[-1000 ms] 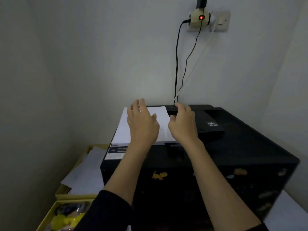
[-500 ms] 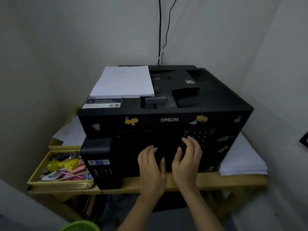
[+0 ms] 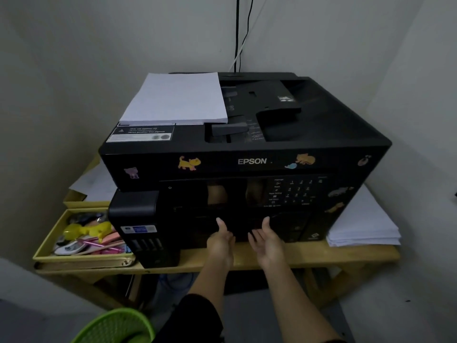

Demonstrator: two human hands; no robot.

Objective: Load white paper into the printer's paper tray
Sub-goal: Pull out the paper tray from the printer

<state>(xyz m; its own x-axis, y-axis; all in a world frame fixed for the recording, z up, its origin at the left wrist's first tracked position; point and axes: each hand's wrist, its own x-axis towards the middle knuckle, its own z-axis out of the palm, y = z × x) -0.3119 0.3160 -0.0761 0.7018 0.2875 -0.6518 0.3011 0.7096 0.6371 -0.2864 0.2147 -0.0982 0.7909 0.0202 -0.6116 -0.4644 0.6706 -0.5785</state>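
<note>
A black Epson printer [image 3: 247,161] with animal stickers stands on a wooden table. A stack of white paper [image 3: 175,97] lies on its top at the left. My left hand [image 3: 221,241] and my right hand [image 3: 268,240] are side by side at the bottom of the printer's front, palms turned up, fingers reaching under the lower front panel. The fingertips are hidden in the dark gap, so I cannot tell if they grip the tray. No paper is in either hand.
A second pile of white paper [image 3: 363,224] lies on the table right of the printer. A yellow tray [image 3: 47,241] of small stationery sits at the left, loose sheets [image 3: 94,184] behind it. A green basket [image 3: 116,325] is on the floor. Cables [image 3: 237,33] hang behind.
My hands left the paper stack on top of the printer, came down its front and turned palm up at the lower edge. The camera view dropped lower and pulled back.
</note>
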